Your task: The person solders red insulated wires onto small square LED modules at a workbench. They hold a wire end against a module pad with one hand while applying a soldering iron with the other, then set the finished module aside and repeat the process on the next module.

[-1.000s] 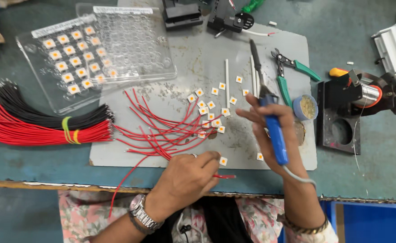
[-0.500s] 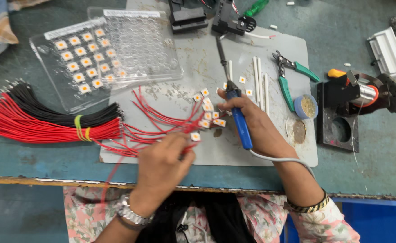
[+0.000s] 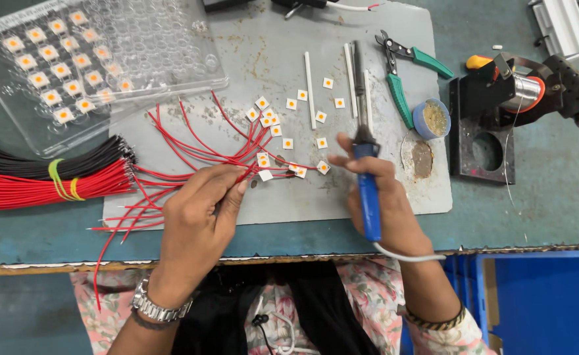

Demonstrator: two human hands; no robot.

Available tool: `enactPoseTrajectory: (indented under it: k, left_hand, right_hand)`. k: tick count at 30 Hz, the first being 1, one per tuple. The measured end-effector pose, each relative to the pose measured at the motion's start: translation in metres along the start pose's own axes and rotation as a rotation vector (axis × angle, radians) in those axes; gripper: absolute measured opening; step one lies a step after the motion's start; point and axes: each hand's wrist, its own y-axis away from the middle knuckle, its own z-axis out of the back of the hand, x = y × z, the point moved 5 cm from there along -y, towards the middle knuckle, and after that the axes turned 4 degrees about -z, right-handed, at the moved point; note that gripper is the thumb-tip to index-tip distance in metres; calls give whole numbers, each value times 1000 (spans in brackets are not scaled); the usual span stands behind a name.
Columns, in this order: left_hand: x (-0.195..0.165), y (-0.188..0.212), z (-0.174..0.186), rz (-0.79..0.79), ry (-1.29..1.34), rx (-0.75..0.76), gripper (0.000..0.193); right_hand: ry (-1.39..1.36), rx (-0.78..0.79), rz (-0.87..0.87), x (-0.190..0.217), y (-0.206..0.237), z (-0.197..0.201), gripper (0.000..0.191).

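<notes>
Head view — what has each hand got?

— Left hand sits near the middle of the grey mat, its fingers pinched on a red wire whose end meets a small white chip. Right hand is clenched round the blue handle of a soldering iron, tip pointing far, up the mat and away from the chip.

— So the joint isn't under the tip?

— No. I'd judge the wire is just being lined up. To do it well, keep the bared end flat on the chip's pad, steady the left wrist on the worktop, and bring the tip in from the right, low and slanted.

— What's around?

— More chips lie scattered just beyond, several with red leads already fanning left. Bundled wires, red and black, lie far left; a clear tray of chips sits far left too. Cutters and a flux pot are right of the iron, a solder reel farther right.

— Any risk?

— Loose leads cross near the chip; keep the hot tip off their insulation.
</notes>
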Motion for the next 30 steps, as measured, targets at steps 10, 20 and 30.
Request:
enactPoseTrajectory:
  k: [10,20,30]
  left_hand:
    - [-27,11,-11,-259,45,134,20]
    - [-11,9,-43,13,147,250,13]
    - [-12,-17,-44,-39,36,157,35]
  right_hand:
    - [105,-175,-77,-11,8,7,47]
    - [31,-133,14,-7,29,-7,46]
    - [23,-202,-98,-14,16,-3,54]
